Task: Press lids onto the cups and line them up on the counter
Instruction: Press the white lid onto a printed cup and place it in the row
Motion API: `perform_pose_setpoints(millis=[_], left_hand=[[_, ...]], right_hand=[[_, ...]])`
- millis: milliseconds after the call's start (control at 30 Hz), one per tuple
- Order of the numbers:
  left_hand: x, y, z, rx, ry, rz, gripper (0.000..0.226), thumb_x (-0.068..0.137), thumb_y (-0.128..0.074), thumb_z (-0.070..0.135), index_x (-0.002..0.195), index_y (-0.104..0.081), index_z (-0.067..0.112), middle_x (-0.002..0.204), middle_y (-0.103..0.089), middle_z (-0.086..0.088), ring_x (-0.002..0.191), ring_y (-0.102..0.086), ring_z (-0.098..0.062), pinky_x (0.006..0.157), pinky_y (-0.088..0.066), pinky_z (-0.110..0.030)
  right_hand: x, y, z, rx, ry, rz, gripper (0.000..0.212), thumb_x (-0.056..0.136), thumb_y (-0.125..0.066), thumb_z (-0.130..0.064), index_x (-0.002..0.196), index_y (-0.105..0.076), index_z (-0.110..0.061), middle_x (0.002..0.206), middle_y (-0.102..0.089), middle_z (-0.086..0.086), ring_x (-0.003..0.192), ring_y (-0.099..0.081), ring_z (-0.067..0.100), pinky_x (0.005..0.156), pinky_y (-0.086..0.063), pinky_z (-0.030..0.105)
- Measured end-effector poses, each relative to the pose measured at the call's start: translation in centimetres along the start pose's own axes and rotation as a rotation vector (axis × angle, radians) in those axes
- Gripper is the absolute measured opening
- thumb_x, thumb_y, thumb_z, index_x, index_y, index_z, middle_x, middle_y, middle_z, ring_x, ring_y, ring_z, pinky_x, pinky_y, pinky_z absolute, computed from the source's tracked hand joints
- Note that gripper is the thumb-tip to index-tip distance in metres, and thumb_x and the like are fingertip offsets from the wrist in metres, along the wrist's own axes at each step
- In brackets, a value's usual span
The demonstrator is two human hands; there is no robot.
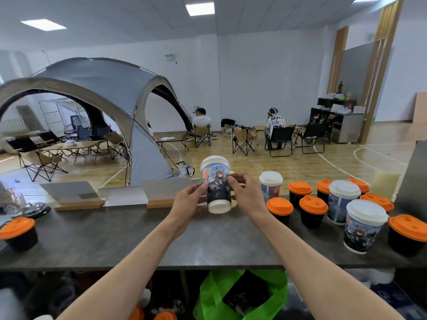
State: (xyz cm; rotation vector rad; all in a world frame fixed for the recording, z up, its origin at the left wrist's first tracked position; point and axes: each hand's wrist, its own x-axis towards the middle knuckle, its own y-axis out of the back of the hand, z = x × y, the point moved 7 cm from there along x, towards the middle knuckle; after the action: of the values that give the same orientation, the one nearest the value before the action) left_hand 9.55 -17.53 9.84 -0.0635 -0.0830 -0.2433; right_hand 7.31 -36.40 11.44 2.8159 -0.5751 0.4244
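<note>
A tall printed paper cup (217,185) with a white lid is lifted above the dark counter (143,236), tilted so its base faces me. My left hand (188,200) grips its left side and my right hand (246,191) pinches its right side. To the right stand three more printed cups with white lids, the nearest one (364,226) at the front right, another (342,202) behind it, and a third (270,184) beside my right hand. Several small black cups with orange lids (313,210) cluster among them.
One black cup with an orange lid (19,232) stands alone at the counter's left end. Wooden card holders (78,204) line the far edge. A green bag (240,294) sits under the counter. Beyond are a grey tent, folding chairs and two seated people.
</note>
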Motion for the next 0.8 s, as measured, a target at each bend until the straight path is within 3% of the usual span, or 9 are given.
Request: perform_pose_setpoints(millis=[67,133,200,400,500,567,633,700,800], left_hand=[[-0.2,-0.1,0.5,0.033,-0.019,0.009,0.04,0.092,-0.068,0.046,0.122,-0.069,0.018,0.11,-0.077,-0.001,0.105,-0.073,-0.021,0.079,-0.061,-0.034],[-0.2,-0.1,0.8,0.039,-0.031,0.02,0.037,0.092,-0.068,0.049,0.118,-0.069,0.023,0.111,-0.077,0.0,0.107,-0.072,-0.021,0.088,-0.061,-0.041],[-0.2,0.0,0.9,0.0,-0.033,0.028,0.023,0.1,-0.061,0.039,0.12,-0.066,0.027,0.114,-0.075,-0.002,0.107,-0.072,-0.022,0.091,-0.061,-0.043],[-0.6,-0.1,1.0,0.033,-0.076,0.04,0.027,0.105,-0.055,0.022,0.131,-0.058,0.027,0.11,-0.076,-0.005,0.099,-0.075,-0.02,0.08,-0.062,-0.036],[-0.9,-0.1,0.9,0.05,-0.075,0.059,0.032,0.103,-0.058,0.022,0.134,-0.059,0.017,0.116,-0.074,-0.004,0.106,-0.073,-0.019,0.093,-0.06,-0.044],[-1.0,-0.2,1.0,0.046,-0.084,0.062,0.027,0.104,-0.054,0.017,0.13,-0.062,0.012,0.116,-0.074,-0.005,0.107,-0.072,-0.019,0.092,-0.06,-0.043],[-1.2,-0.4,1.2,0.04,-0.092,0.058,0.025,0.105,-0.053,0.01,0.127,-0.062,0.015,0.116,-0.073,-0.005,0.106,-0.072,-0.018,0.091,-0.06,-0.042],[-1.2,-0.4,1.2,0.056,-0.113,0.057,0.027,0.103,-0.057,0.009,0.128,-0.062,0.017,0.117,-0.073,-0.004,0.104,-0.073,-0.017,0.091,-0.061,-0.04],[-1.3,-0.3,1.4,0.094,-0.151,0.071,0.03,0.099,-0.064,0.016,0.129,-0.061,0.021,0.118,-0.072,0.0,0.103,-0.072,-0.013,0.09,-0.06,-0.037]], right_hand=[[-0.4,-0.1,-0.6,-0.026,0.016,-0.013,0.024,0.093,-0.064,-0.051,0.104,-0.063,-0.03,0.101,-0.067,-0.015,0.1,-0.065,0.006,0.089,-0.057,0.036],[-0.8,-0.2,-0.9,-0.069,0.015,-0.007,0.044,0.089,-0.065,-0.059,0.116,-0.064,-0.024,0.106,-0.067,-0.01,0.099,-0.064,0.006,0.088,-0.055,0.03],[-1.1,-0.2,-0.7,-0.095,0.015,-0.005,0.052,0.09,-0.065,-0.056,0.126,-0.063,-0.019,0.109,-0.068,-0.006,0.099,-0.065,0.008,0.086,-0.056,0.03],[-1.7,0.1,-0.5,-0.066,-0.016,0.018,0.028,0.1,-0.056,-0.044,0.116,-0.056,-0.021,0.107,-0.067,-0.001,0.089,-0.061,0.0,0.071,-0.05,0.02],[-1.5,0.0,-0.6,-0.058,-0.014,0.005,0.042,0.096,-0.054,-0.058,0.107,-0.066,-0.02,0.103,-0.072,-0.006,0.093,-0.067,0.007,0.077,-0.053,0.026],[-1.5,0.0,-0.7,-0.094,0.001,0.006,0.057,0.091,-0.051,-0.071,0.102,-0.073,-0.02,0.096,-0.075,-0.009,0.089,-0.069,0.006,0.078,-0.054,0.027],[-1.6,0.1,-0.8,-0.1,0.005,0.019,0.06,0.091,-0.049,-0.073,0.111,-0.071,-0.02,0.101,-0.074,-0.008,0.092,-0.068,0.006,0.083,-0.053,0.029],[-1.9,0.4,-0.8,-0.074,-0.008,0.046,0.055,0.093,-0.052,-0.067,0.119,-0.061,-0.02,0.104,-0.07,-0.007,0.094,-0.065,0.005,0.081,-0.052,0.024],[-2.2,0.7,-0.9,-0.115,-0.001,0.046,0.037,0.099,-0.048,-0.056,0.111,-0.057,-0.022,0.097,-0.064,-0.012,0.09,-0.062,0.001,0.071,-0.045,0.018]])
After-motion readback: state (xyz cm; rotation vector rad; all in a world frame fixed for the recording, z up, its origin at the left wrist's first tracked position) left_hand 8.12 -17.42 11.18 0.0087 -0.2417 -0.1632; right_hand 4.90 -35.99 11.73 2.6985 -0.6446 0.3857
